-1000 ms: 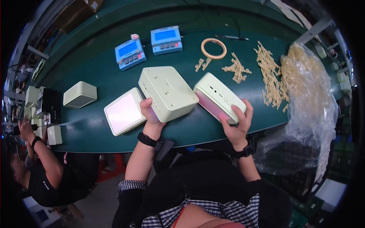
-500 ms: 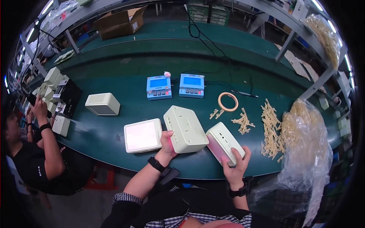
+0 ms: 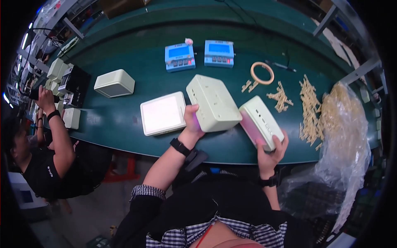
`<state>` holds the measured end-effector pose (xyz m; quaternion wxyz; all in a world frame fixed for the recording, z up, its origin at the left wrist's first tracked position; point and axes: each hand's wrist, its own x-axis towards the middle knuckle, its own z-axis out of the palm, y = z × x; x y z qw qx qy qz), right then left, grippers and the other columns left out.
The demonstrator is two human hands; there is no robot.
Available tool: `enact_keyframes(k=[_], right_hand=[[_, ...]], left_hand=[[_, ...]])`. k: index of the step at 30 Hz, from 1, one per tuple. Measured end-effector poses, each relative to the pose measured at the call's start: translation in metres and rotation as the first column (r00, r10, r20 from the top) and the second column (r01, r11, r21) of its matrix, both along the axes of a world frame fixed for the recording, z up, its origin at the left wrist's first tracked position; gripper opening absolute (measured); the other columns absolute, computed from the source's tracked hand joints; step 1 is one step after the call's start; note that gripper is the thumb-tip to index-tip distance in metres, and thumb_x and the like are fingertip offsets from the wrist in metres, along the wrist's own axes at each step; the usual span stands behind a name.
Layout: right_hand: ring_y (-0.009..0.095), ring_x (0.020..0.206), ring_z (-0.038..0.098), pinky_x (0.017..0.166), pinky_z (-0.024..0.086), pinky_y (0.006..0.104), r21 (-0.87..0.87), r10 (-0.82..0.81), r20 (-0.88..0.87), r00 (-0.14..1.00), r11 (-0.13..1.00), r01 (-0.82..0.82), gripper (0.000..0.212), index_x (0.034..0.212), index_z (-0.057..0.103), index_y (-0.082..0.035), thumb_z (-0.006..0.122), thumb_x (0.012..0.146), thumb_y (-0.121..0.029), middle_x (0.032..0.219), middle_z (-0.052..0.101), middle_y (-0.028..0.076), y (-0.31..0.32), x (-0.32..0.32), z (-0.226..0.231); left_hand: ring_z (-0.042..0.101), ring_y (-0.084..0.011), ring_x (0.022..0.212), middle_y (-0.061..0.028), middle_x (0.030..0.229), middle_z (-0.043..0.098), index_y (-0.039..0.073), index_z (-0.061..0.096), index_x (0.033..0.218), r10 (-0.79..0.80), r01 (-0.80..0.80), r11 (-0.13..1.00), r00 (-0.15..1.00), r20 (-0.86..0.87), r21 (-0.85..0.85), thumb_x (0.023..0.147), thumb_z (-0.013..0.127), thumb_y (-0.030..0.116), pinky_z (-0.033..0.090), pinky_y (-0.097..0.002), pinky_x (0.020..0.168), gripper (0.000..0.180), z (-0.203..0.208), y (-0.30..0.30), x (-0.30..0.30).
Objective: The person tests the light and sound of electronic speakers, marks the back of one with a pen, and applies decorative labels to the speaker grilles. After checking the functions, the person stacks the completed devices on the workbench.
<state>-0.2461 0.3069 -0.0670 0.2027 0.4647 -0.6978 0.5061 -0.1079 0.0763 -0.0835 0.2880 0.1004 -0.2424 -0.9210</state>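
The left hand fingers clasp a smooth, boxy pale-green plastic casing; the right hand fingers grip a rounded pink-faced casing on the green bench, beside a flat white-screened unit.

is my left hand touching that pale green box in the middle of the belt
Touching. The head view shows the left hand gripping the near end of the pale green box, its thumb pressed against the box's top with no gap.
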Motion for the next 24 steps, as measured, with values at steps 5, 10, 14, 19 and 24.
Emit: enact_keyframes(k=[5,10,14,19,24], right_hand=[[0.038,0.118,0.053,0.095,0.047,0.0432,-0.022,0.015,0.086,0.996,1.0,-0.013,0.068,0.126,0.047,-0.014,0.083,0.07,0.002,0.134,0.046,0.024,0.0026,-0.0031,-0.0088],[0.036,0.118,0.054,0.094,0.047,0.0412,-0.01,0.026,0.037,0.999,1.0,-0.026,0.071,0.128,0.045,-0.014,0.083,0.07,0.002,0.135,0.045,0.023,0.0048,0.0008,-0.006],[0.035,0.117,0.054,0.094,0.048,0.0408,0.007,0.025,0.041,0.999,1.0,-0.025,0.073,0.13,0.044,-0.015,0.083,0.07,0.002,0.134,0.045,0.022,0.0066,0.0018,-0.007],[0.034,0.117,0.054,0.093,0.048,0.0406,-0.016,0.035,0.091,0.995,0.999,-0.034,0.074,0.13,0.044,-0.015,0.084,0.07,0.002,0.132,0.045,0.022,0.0039,0.0,-0.0052],[0.034,0.116,0.053,0.093,0.047,0.0404,0.002,0.051,0.09,0.995,0.999,-0.052,0.074,0.129,0.044,-0.014,0.084,0.069,0.002,0.132,0.045,0.021,0.0027,-0.0029,0.0007]], left_hand=[[0.058,-0.035,0.118,-0.0213,0.132,0.055,-0.003,0.039,0.141,0.046,-0.043,0.996,0.998,0.038,-0.078,0.077,0.053,0.044,0.045,-0.0444,0.103,0.08,0.0037,0.0021,0.0007],[0.058,-0.0346,0.118,-0.0201,0.132,0.055,0.0,0.04,0.142,0.053,-0.048,0.995,0.997,0.054,-0.082,0.077,0.054,0.045,0.045,-0.0444,0.102,0.081,0.0042,0.0059,0.0033],[0.058,-0.0347,0.118,-0.0194,0.133,0.055,0.001,0.04,0.142,0.05,-0.046,0.996,0.997,0.056,-0.081,0.077,0.054,0.046,0.046,-0.0449,0.101,0.081,0.0051,0.007,0.0035],[0.057,-0.0349,0.118,-0.0192,0.134,0.054,0.002,0.039,0.143,0.045,-0.041,0.996,0.998,0.051,-0.074,0.078,0.053,0.046,0.046,-0.0456,0.101,0.08,0.0062,0.0052,0.003],[0.057,-0.0351,0.118,-0.0191,0.133,0.054,0.002,0.039,0.143,0.049,-0.044,0.995,0.997,0.053,-0.085,0.078,0.053,0.046,0.046,-0.0459,0.101,0.08,0.0026,0.0031,0.0032]])
